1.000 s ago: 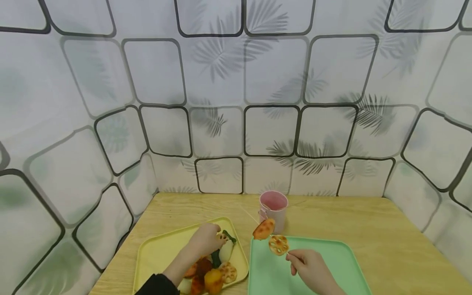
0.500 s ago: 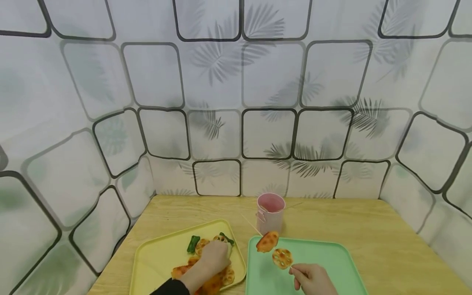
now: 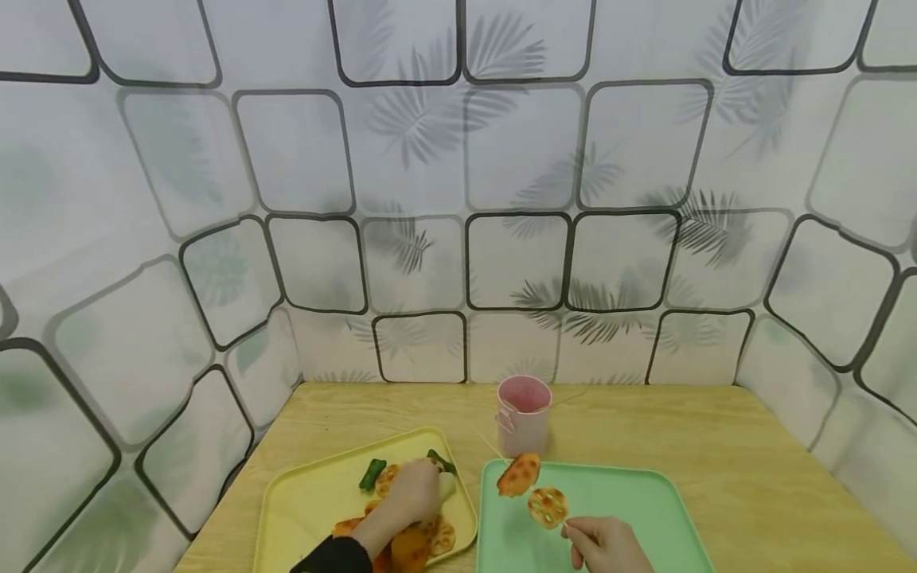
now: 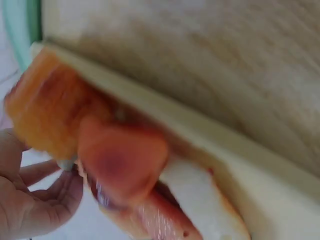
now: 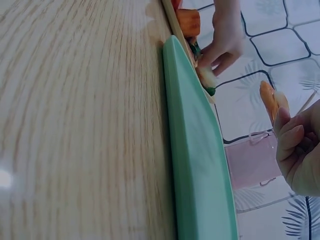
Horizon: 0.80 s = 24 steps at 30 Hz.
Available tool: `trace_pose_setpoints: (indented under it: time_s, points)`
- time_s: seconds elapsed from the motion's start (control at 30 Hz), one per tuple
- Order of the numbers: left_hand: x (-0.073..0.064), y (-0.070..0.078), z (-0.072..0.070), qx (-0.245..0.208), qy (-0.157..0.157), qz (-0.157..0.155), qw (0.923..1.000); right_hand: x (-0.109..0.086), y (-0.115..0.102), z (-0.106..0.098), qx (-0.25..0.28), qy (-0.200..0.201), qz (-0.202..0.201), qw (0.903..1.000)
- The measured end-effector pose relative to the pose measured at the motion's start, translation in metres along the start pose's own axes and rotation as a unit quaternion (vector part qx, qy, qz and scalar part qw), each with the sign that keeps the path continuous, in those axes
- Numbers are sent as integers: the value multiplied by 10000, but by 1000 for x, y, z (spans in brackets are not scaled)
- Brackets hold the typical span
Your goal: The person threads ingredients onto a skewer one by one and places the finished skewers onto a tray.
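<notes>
My right hand (image 3: pixel 607 544) pinches the lower end of a thin skewer above the green tray (image 3: pixel 609 477). Threaded on it are a browned lotus root slice (image 3: pixel 548 507) and, farther up, an orange-brown toasted piece (image 3: pixel 519 475). My left hand (image 3: pixel 417 492) reaches into the yellow tray (image 3: pixel 294 497), among play-food-like pieces. Its fingertips touch a pale piece (image 5: pixel 206 77) near the tray's right edge; whether they grip it is hidden. Around that hand lie green pieces (image 3: pixel 372 474), a lotus root slice (image 3: pixel 442 537) and an orange block (image 3: pixel 410 549). An orange chunk (image 4: pixel 120 157) partly blocks the left wrist view.
A pink cup (image 3: pixel 524 415) stands behind the green tray, with thin sticks at its rim. Both trays sit side by side on a wooden table (image 3: pixel 759 461). Patterned curtain (image 3: pixel 423 263) surrounds the table at the back and sides.
My left hand has moved from the tray's far right part nearer to me, down among the pieces. The right hand with the skewer has stayed nearly in place; the head view has shifted slightly.
</notes>
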<state>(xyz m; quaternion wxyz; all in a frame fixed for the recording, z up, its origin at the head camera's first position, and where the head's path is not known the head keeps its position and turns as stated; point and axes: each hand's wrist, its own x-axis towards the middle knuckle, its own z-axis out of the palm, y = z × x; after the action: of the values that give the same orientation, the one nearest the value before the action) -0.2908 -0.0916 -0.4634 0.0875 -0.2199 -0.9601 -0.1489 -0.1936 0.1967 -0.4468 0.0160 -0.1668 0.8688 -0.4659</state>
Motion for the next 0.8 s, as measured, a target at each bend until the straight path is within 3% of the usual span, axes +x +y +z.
trace_pose_setpoints:
  time_s: [0.1, 0.17, 0.27, 0.37, 0.43, 0.63, 0.8]
  points:
    - [1, -8, -11, -841, 124, -159, 9963, -3, 2, 0, 10, 11, -254, 9997]
    - [4, -12, -22, -1468, 47, -471, 9880, -4, 2, 0, 15, 7, -369, 9993]
    - [7, -15, -38, -1926, -36, -840, 9777, -4, 0, 1, 40, -109, -592, 9982]
    - [10, -16, -51, -2015, -51, -957, 9748, -4, -3, 2, -52, -279, -935, 9952]
    - [9, -17, -59, -1964, -21, -832, 9770, -5, -5, 4, -172, -370, -1131, 9927]
    - [6, -21, -68, -1955, 39, -548, 9792, -6, -10, 10, -297, -469, -1049, 9929]
    - [3, -22, -67, -2004, -96, -716, 9770, -8, -12, 12, -163, -524, -1002, 9935]
